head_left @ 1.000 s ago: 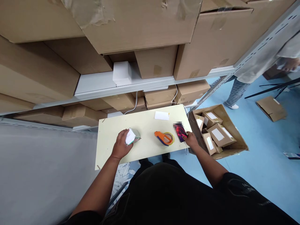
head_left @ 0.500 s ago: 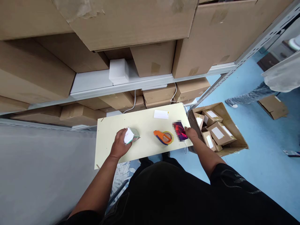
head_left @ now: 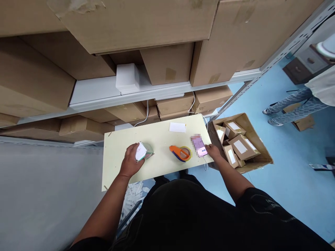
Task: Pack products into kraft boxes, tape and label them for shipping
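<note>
On the pale tabletop (head_left: 157,139), my left hand (head_left: 129,162) is wrapped round a small white-topped packet (head_left: 141,151) with a green edge and a see-through part on its right side. My right hand (head_left: 213,152) is at the right edge of a phone (head_left: 200,145), its fingers curled against it. The phone lies face up, its screen lit pink and partly blurred out, with a white cable running from its lower end. Between the hands lies an orange tape dispenser (head_left: 180,152) with a roll of yellowish tape. A white slip (head_left: 177,127) lies behind it.
Right of the table stands an open carton (head_left: 255,146) holding several small labelled boxes. Ahead, a metal shelf (head_left: 157,90) carries large cardboard boxes and a white stack (head_left: 127,78). A person (head_left: 303,103) stands at the right. White scraps (head_left: 133,195) lie below the table.
The phone's screen has turned from dark with red to light pink. The person at the right now shows both legs. Both hands keep their places while the view shifts slightly.
</note>
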### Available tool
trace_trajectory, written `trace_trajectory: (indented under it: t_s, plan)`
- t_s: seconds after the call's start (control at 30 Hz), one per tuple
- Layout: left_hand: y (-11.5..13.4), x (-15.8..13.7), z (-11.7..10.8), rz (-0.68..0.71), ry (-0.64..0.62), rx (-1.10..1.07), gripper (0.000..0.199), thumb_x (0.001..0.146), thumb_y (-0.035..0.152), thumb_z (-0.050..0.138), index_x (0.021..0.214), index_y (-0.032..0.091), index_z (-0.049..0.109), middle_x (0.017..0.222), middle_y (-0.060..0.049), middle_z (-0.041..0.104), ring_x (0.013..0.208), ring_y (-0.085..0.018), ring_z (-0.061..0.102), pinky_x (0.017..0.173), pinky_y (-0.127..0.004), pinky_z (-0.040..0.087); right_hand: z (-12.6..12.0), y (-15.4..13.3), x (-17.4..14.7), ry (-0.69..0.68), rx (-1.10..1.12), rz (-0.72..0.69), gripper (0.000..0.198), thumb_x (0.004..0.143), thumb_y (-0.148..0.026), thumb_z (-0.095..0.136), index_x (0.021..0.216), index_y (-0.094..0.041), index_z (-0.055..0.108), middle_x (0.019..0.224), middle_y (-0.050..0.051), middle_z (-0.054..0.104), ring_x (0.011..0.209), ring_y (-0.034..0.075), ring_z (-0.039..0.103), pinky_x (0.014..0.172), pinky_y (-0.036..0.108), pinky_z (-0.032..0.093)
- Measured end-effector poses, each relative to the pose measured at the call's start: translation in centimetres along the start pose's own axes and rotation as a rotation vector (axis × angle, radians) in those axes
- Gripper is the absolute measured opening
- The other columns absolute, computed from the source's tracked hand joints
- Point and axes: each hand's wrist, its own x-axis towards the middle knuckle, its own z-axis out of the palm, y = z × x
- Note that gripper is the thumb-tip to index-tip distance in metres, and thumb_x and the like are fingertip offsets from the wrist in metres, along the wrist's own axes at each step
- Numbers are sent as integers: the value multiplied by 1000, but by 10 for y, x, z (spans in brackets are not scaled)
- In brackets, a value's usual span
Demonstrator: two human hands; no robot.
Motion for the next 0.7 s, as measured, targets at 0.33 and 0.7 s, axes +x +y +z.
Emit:
trace_trajectory:
  t_s: [0.33,0.7]
  plan:
    - [0,3,-2,-12,-20,-9,77,81,28,68,153,21,43,144,-15,47,139,-36,50,122,-53,43,5,14,-11,18,44,-49,19,95,-32,58,93,-20,72,97,6,77,91,22,69,71,25,43]
    - [-1,-1,0,-31,-39,-5,77,80,25,70,152,23,45,152,-15,41,144,-36,46,120,-54,45,10,24,-13,20,72,-85,16,93,-27,57,96,-21,72,97,5,76,91,22,68,72,25,43]
